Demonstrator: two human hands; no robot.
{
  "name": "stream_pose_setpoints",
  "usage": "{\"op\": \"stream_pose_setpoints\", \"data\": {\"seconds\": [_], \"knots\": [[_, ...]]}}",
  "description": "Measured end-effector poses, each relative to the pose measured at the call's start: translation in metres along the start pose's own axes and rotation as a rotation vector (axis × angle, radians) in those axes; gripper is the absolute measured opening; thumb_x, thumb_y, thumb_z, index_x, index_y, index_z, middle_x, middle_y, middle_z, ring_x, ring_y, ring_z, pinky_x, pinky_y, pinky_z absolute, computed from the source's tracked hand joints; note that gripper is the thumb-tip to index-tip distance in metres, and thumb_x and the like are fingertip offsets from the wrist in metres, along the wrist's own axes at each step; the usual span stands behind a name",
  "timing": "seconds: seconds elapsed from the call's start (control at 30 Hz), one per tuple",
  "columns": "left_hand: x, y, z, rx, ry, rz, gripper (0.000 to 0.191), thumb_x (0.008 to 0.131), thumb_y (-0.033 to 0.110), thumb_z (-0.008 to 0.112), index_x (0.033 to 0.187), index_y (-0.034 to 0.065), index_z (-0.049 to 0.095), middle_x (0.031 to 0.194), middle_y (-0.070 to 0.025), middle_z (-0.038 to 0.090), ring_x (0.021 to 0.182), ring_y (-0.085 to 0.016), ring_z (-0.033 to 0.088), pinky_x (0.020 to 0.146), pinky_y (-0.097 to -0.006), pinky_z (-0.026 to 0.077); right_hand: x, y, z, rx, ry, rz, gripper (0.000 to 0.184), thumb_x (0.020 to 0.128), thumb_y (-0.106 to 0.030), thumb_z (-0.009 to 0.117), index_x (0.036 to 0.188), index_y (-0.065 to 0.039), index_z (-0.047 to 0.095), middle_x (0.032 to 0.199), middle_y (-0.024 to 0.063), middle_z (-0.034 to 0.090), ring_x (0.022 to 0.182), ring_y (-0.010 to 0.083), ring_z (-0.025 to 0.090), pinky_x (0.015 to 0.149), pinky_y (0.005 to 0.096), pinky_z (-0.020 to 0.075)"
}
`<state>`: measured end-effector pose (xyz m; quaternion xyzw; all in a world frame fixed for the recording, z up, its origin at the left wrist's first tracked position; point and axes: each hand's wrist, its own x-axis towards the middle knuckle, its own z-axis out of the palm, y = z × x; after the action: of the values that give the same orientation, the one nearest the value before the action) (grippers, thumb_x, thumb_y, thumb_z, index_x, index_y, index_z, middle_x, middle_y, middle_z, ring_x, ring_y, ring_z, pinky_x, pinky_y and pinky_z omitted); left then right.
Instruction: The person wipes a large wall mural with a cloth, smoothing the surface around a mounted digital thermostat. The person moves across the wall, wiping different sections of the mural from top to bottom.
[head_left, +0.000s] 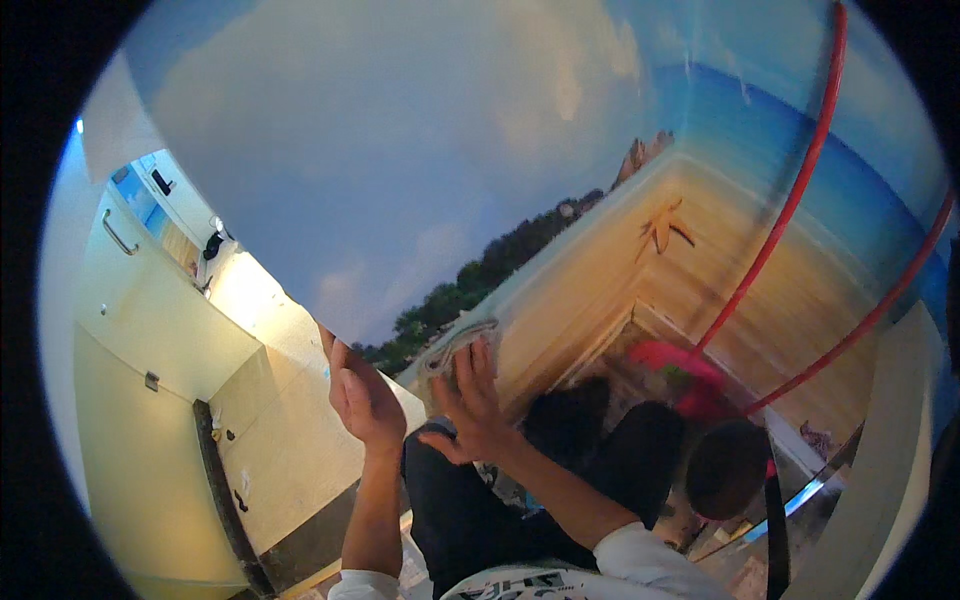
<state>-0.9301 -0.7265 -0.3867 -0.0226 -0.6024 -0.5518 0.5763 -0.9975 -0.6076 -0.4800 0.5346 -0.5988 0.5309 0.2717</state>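
A beach-and-sky mural covers the wall in front of me. My right hand presses a folded pale cloth against the lower part of the mural, just under the painted trees; its fingers are spread over the cloth. At the wall's left edge is my left hand, raised with the palm turned toward the right. Some of its fingertips are partly hidden by that edge, so I cannot tell whether they grip it. Below both hands are my bent knees in dark trousers.
Two red hoses or cables hang down on the right. A pink item lies near the wall corner, beside a dark round object. To the left, a pale door with a metal handle stands beside a tiled floor with small debris.
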Motion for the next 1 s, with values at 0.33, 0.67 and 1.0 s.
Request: {"op": "stream_pose_setpoints", "data": {"seconds": [0.33, 0.67, 1.0], "knots": [[0.017, -0.005, 0.027, 0.340, 0.107, -0.049, 0.060, 0.111, 0.031, 0.028, 0.156, -0.0086, 0.029, 0.167, -0.0203, 0.027, 0.151, -0.032, 0.031, 0.123, -0.0414, 0.021, 0.148, -0.012, -0.038, -0.047, 0.240, -0.093, 0.051, 0.104, -0.034, 0.048, 0.146, -0.006, 0.056, 0.164, 0.0281, 0.027, 0.151, 0.0558, 0.018, 0.119, 0.0683, 0.0105], [0.041, 0.027, 0.048, 0.466, -0.054, 0.401, 0.055, 0.112, 0.027, 0.027, 0.160, -0.0003, 0.024, 0.168, -0.0257, 0.019, 0.154, -0.042, 0.024, 0.124, -0.0503, 0.018, 0.298, 0.011, -0.106, -0.364, 0.417, -0.102, 0.062, 0.098, -0.017, 0.048, 0.157, -0.004, 0.035, 0.167, 0.0279, 0.018, 0.152, 0.0564, 0.010, 0.120, 0.0688, 0.0095], [0.059, 0.052, 0.064, 0.674, -0.073, 0.509, 0.054, 0.109, 0.013, 0.035, 0.159, -0.0027, 0.021, 0.165, -0.0314, 0.019, 0.152, -0.048, 0.024, 0.123, -0.0559, 0.018, 0.244, 0.014, -0.094, -0.376, 0.188, -0.203, 0.057, 0.099, -0.025, 0.050, 0.153, -0.007, 0.045, 0.166, 0.0277, 0.023, 0.151, 0.0563, 0.016, 0.120, 0.0693, 0.0098]]}}
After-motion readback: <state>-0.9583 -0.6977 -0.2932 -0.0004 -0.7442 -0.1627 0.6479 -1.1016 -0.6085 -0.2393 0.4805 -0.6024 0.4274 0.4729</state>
